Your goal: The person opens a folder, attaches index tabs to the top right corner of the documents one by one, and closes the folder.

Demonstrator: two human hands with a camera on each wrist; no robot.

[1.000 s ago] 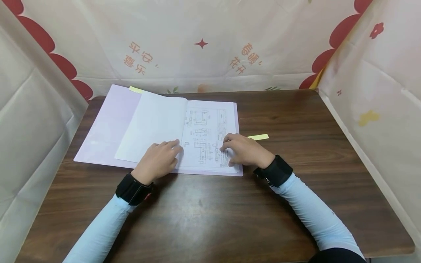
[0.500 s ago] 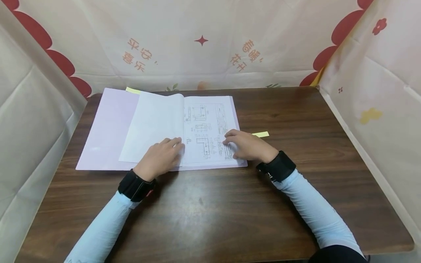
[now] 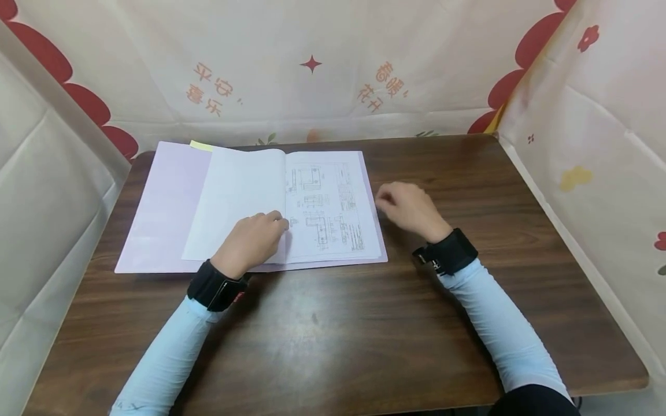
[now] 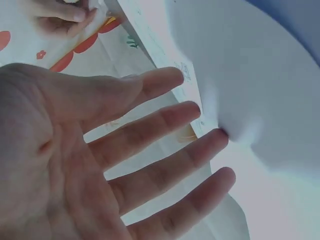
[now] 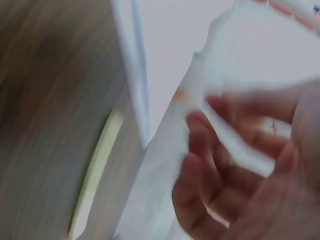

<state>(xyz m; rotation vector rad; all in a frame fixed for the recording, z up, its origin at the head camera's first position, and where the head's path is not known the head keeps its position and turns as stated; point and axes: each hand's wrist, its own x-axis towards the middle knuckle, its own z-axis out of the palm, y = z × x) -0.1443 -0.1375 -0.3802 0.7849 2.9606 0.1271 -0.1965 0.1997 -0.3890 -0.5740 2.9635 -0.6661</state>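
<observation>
Rests the left hand (image 3: 252,240) near the fold of the open folder (image 3: 169,208) on the table (image 3: 322,346), with fingers straight and spread. Holds the right hand (image 3: 408,211) beside the folder's right edge, with fingers loosely curled, slightly apart. Reveals, in the right wrist view alone, a yellow strip (image 5: 97,172) beside the folder.

From above, the head view faces forward and down; close, tilted wrist views share its booklet (image 3: 255,196).

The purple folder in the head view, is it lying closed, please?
No, the purple folder lies open, with drawings visible on its right page.
</observation>
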